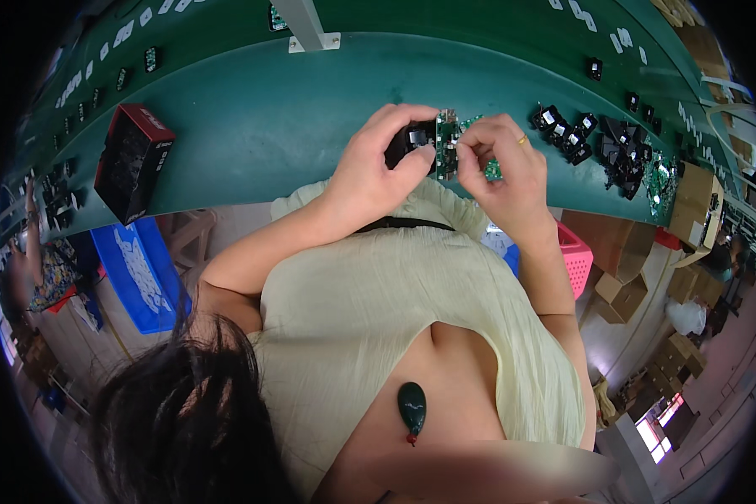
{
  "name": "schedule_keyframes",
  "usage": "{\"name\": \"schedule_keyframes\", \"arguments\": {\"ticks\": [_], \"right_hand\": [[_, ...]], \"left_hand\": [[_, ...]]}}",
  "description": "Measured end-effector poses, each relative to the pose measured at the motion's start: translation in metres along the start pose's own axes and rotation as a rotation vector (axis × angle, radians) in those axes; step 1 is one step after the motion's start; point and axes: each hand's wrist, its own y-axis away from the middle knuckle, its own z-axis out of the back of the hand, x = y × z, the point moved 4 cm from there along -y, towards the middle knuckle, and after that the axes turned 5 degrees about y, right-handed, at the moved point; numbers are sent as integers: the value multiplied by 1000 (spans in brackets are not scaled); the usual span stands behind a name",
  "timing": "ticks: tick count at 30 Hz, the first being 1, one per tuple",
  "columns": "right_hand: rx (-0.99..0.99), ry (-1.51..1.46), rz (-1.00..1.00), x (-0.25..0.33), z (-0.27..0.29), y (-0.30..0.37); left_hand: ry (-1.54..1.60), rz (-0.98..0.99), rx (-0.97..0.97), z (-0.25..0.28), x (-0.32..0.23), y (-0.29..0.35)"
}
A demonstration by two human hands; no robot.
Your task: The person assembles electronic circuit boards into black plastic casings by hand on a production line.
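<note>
Near the front edge of the green bench, my left hand (368,166) grips a small black plastic housing (417,137) between thumb and fingers. A green circuit board (447,151) stands edge-up against the housing's right side, its small metal parts turned to the right. My right hand (512,172) is closed in a pinch at the board's right face, thumb and forefinger together. Whatever the pinch holds is too small to make out. More green circuit boards (493,170) show partly behind the right fingers.
A black and red box (134,160) stands at the left. To the right lie several black housings (567,134), a darker heap of black parts (624,155), green boards (661,185) and a cardboard box (695,206). A metal post (305,25) rises at the back.
</note>
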Motion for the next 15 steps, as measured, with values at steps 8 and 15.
{"name": "schedule_keyframes", "arguments": {"ticks": [8, 15], "right_hand": [[-20, -244, -205, -15, -12, 12], [3, 27, 32, -3, -9, 8]], "left_hand": [[372, 244, 64, -5, -2, -2], [464, 268, 0, 0, 4, -1]]}}
